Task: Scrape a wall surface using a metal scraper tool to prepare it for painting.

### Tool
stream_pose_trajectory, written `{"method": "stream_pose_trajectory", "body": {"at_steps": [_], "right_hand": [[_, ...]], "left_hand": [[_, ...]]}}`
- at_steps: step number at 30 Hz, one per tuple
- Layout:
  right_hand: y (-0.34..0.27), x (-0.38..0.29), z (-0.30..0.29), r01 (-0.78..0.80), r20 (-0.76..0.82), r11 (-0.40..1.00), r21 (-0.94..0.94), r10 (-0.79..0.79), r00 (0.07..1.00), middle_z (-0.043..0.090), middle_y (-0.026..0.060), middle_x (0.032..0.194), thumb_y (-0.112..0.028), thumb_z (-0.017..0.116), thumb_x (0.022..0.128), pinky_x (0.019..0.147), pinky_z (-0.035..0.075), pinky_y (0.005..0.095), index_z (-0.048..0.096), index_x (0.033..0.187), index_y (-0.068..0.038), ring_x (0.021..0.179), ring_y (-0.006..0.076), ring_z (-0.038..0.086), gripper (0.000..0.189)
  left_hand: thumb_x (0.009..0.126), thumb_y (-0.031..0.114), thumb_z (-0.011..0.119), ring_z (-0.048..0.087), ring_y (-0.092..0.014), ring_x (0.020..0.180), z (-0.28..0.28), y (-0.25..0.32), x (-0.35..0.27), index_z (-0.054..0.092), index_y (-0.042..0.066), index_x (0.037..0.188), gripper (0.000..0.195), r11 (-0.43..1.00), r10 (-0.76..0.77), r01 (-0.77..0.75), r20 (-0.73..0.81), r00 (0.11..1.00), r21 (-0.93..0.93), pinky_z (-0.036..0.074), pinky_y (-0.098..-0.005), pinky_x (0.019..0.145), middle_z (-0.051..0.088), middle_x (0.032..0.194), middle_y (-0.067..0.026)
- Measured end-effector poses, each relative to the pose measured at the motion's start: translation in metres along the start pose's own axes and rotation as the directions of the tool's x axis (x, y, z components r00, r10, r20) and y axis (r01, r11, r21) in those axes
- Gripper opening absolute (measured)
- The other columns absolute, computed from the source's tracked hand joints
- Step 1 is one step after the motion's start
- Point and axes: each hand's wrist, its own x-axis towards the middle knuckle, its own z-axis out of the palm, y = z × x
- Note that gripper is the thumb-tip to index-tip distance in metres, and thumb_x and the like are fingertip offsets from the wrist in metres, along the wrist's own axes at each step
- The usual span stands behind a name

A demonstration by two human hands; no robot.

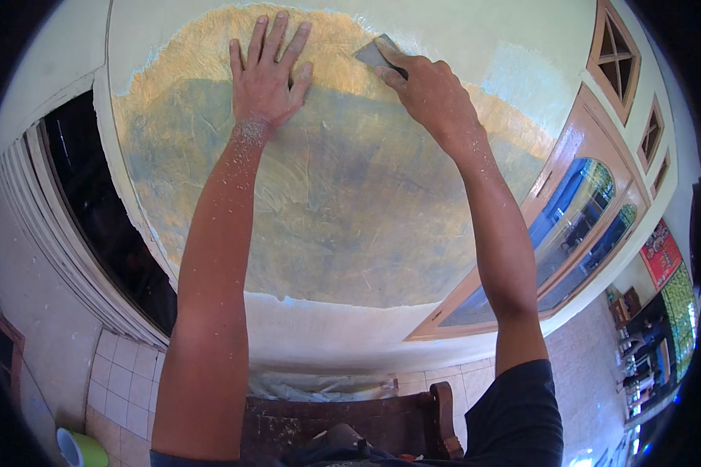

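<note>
A wall [356, 192] fills the middle of the view, with a large scraped patch of grey and yellowish plaster. Pale paint [444, 29] surrounds the patch, and its edge is ragged. My left hand [271, 76] lies flat against the upper part of the patch, fingers spread, holding nothing. Paint flakes stick to that wrist and forearm. In my right hand [429, 90] is a scraper [374, 55] with a flat grey blade. Its blade is against the wall near the patch's upper right edge; my fingers hide most of its handle.
A dark wooden bench [339, 423] stands below me, sprinkled with flakes. To the right is a wooden-framed glass window [561, 216]; to the left, a dark opening [105, 204]. A green bucket [87, 448] sits on the tiled floor [122, 379] at lower left.
</note>
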Motion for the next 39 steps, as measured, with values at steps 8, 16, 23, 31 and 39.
{"method": "stream_pose_trajectory", "body": {"at_steps": [8, 16, 23, 31, 39], "right_hand": [[0.004, -0.002, -0.008, 0.013, -0.017, 0.997, -0.078, -0.014, 1.000, 0.072, 0.0236, 0.100, -0.032, 0.058, 0.102, 0.082, 0.058, 0.0524, 0.072, 0.115, -0.004, 0.095, 0.0441, 0.071, 0.033], [0.003, -0.035, -0.013, -0.070, 0.143, 0.987, -0.142, 0.090, 0.986, 0.071, 0.0253, 0.099, -0.033, 0.057, 0.102, 0.083, 0.058, 0.0526, 0.071, 0.111, -0.004, 0.095, 0.0449, 0.070, 0.033], [0.000, -0.009, 0.004, 0.025, 0.003, 0.999, -0.046, -0.025, 1.000, 0.072, 0.0263, 0.097, -0.032, 0.059, 0.102, 0.081, 0.058, 0.0522, 0.073, 0.114, -0.005, 0.094, 0.0454, 0.070, 0.033], [0.002, 0.012, 0.013, 0.109, -0.099, 0.992, -0.059, -0.114, 0.988, 0.072, 0.0264, 0.098, -0.031, 0.060, 0.101, 0.081, 0.058, 0.0521, 0.072, 0.123, -0.008, 0.091, 0.0458, 0.071, 0.034], [-0.008, 0.001, 0.010, 0.040, -0.053, 0.989, -0.145, -0.049, 0.997, 0.073, 0.0229, 0.095, -0.040, 0.057, 0.103, 0.081, 0.056, 0.0520, 0.067, 0.134, -0.015, 0.090, 0.0441, 0.070, 0.041]], "left_hand": [[0.101, 0.041, 0.052, 0.019, -0.026, 0.158, -0.003, 0.011, 0.005, 0.034, 0.036, 0.160, 0.062, 1.000, -0.008, 0.008, 0.000, 1.000, -0.018, 0.010, -0.0639, 0.124, 0.024, 0.170, 0.0002], [0.100, 0.043, 0.054, 0.019, -0.026, 0.157, -0.004, 0.005, -0.001, 0.033, 0.038, 0.160, 0.064, 1.000, -0.016, 0.016, 0.013, 1.000, 0.010, 0.011, -0.0639, 0.124, 0.025, 0.170, 0.0009], [0.100, 0.044, 0.053, 0.019, -0.025, 0.157, -0.001, 0.003, -0.005, 0.033, 0.039, 0.160, 0.064, 1.000, -0.012, 0.012, 0.003, 1.000, -0.020, 0.011, -0.0637, 0.125, 0.025, 0.170, 0.0013], [0.102, 0.038, 0.051, 0.021, -0.026, 0.157, 0.004, 0.008, -0.004, 0.036, 0.036, 0.160, 0.060, 1.000, -0.002, 0.001, -0.020, 1.000, -0.018, 0.010, -0.0625, 0.124, 0.027, 0.169, 0.0000], [0.102, 0.039, 0.051, 0.020, -0.027, 0.157, -0.001, 0.006, -0.002, 0.036, 0.036, 0.160, 0.060, 1.000, 0.001, -0.001, -0.007, 1.000, -0.021, 0.009, -0.0617, 0.125, 0.026, 0.169, -0.0004]]}}
